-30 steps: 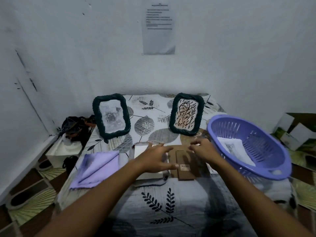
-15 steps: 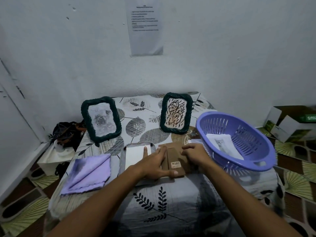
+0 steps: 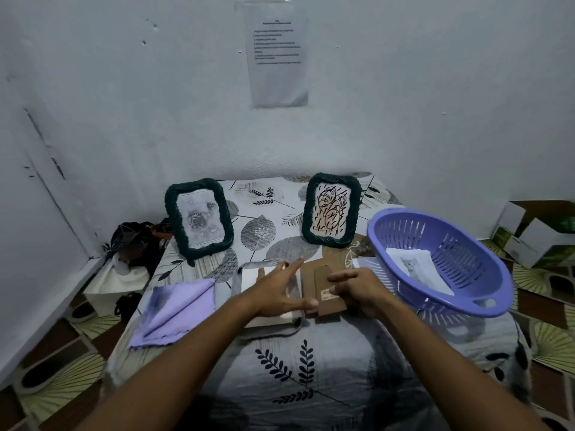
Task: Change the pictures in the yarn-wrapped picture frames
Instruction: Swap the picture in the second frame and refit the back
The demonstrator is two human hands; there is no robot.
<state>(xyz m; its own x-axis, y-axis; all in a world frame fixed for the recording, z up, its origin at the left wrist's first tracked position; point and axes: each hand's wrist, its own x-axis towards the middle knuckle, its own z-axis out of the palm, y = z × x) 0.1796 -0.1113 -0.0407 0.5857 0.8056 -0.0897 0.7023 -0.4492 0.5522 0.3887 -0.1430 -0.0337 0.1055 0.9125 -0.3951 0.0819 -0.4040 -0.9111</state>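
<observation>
Two dark green yarn-wrapped frames stand at the back of the table. The left frame (image 3: 173, 219) holds a grey rose picture, the right frame (image 3: 307, 209) a black scribble drawing. In front of them a brown cardboard backing board (image 3: 323, 276) with a small label lies flat beside a white sheet (image 3: 249, 276). My left hand (image 3: 277, 295) hovers over the white sheet, fingers spread, blurred by motion. My right hand (image 3: 361, 290) curls its fingers on the board's right edge. A cat picture (image 3: 417, 270) lies in the purple basket (image 3: 466, 303).
A folded lilac cloth (image 3: 174, 309) lies at the table's left front. The basket overhangs the right edge of the leaf-print tablecloth (image 3: 280, 353). A black bag (image 3: 137, 241) and white boxes (image 3: 529, 241) sit on the floor. The wall is close behind the frames.
My left hand has lifted off the backing board and moved left over the white sheet. My right hand has stayed at the board's right edge. The camera view has shifted.
</observation>
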